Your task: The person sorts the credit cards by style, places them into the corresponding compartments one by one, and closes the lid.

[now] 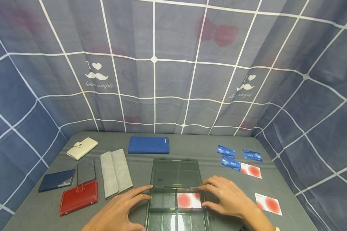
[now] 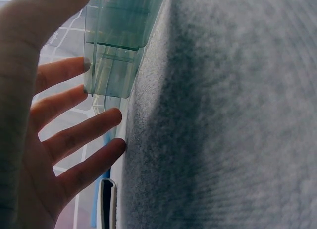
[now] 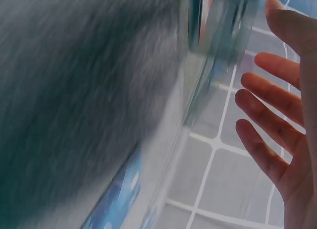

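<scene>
A translucent green compartment box (image 1: 177,210) sits at the table's front with its lid (image 1: 173,171) folded back flat behind it. One white card with red circles (image 1: 185,201) lies in the far right compartment. My left hand (image 1: 120,208) is at the box's left side, fingers spread and fairly straight; in the left wrist view, fingertips (image 2: 85,65) meet the box wall. At the opposite side my right hand (image 1: 226,195) has its loosely bent fingers by the edge near the hinge. In the right wrist view its fingers (image 3: 270,92) are spread, with nothing between them.
Left of the box lie a grey folding wallet (image 1: 117,173), a red wallet (image 1: 78,198), a dark blue one (image 1: 56,180), a small grey one (image 1: 86,171) and a cream one (image 1: 82,148). A blue wallet (image 1: 148,145) lies behind. Blue cards (image 1: 230,163) and red-white cards (image 1: 268,204) are at right.
</scene>
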{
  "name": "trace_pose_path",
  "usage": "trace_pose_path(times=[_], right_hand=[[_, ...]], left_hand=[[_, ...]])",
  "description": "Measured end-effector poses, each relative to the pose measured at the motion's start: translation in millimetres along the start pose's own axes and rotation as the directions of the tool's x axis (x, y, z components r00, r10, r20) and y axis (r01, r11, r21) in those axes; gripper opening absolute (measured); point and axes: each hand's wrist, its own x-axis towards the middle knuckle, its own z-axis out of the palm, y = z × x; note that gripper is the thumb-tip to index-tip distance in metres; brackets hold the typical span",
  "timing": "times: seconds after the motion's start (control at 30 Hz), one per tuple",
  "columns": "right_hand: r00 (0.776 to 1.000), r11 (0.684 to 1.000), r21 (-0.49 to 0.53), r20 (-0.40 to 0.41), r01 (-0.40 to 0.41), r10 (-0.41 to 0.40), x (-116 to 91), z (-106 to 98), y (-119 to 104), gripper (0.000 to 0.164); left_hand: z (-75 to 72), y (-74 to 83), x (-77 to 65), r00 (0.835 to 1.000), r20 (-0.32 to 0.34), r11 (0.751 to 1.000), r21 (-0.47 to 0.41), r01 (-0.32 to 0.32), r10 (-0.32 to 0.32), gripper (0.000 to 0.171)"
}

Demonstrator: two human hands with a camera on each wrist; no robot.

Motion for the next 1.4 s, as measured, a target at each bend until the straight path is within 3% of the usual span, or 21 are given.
trace_pose_path(times=[0.43,0.73,1.07,1.4], right_hand=[[0.987,0.985,-0.057,-0.023,-0.161,0.160,-52,-21,38,0.054],[0.974,0.972,-0.074,-0.054,-0.222,0.218,-87,-29,61,0.054],[0.959,0.953,-0.112,-0.031,-0.283,0.281,-108,-28,59,0.058],[0.952,0.945,-0.114,-0.015,-0.306,0.306,-115,-23,54,0.061]], left_hand=[[1.6,-1.2,-2.7,0.999,0.022,1.000,-0.012,0.026,-0.025,0.079],[0.7,-0.2,-2.4,1.000,0.024,1.000,-0.009,0.020,-0.020,0.079],[0.7,-0.3,-1.7,1.000,0.013,1.000,0.002,0.006,-0.006,0.079],[0.5,-1.0,-1.8,1.000,0.019,1.000,0.007,0.014,-0.014,0.080]])
